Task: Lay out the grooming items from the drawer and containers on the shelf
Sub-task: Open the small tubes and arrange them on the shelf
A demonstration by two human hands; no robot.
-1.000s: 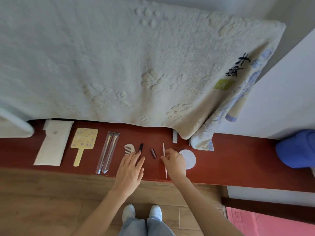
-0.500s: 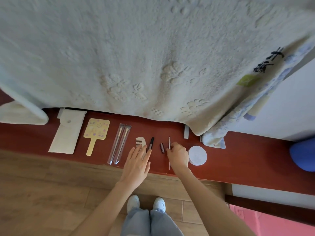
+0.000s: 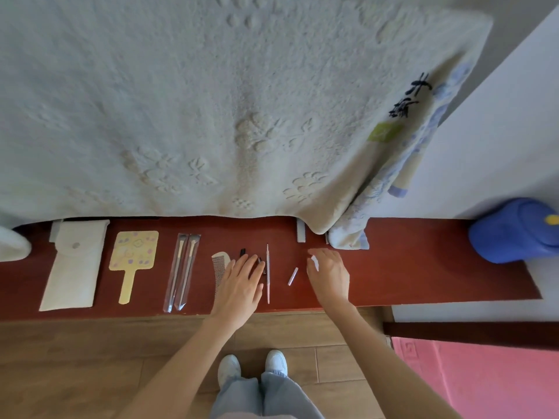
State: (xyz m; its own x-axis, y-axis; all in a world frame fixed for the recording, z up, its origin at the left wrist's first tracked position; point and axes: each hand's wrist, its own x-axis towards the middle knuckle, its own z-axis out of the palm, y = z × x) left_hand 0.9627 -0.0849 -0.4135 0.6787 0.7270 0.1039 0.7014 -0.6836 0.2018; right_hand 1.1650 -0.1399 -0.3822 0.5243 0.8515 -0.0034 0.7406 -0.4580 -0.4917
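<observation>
Most of the layout appears done: a row of grooming items is spread along the dark red wooden shelf (image 3: pixel 423 267). Counted from 9 o'clock toward 3 o'clock: one white fabric pouch with a snap (image 3: pixel 74 267), one yellow paddle-shaped hand mirror (image 3: pixel 133 255), two make-up brushes in clear sleeves (image 3: pixel 182 270), one cream comb (image 3: pixel 220 273), one thin pink-white stick (image 3: pixel 268 273) and one short pink tube (image 3: pixel 292 276).

Small dark pieces (image 3: pixel 242 253) are partly covered by the left hand (image 3: pixel 240 285), laid flat with straight fingers; their number cannot be told. The right hand (image 3: pixel 328 273), at 3 o'clock of the tube, is loosely curled over something white (image 3: pixel 315 263); whether it is gripped cannot be told. No drawer or containers are in view, so what remains is unknown.
</observation>
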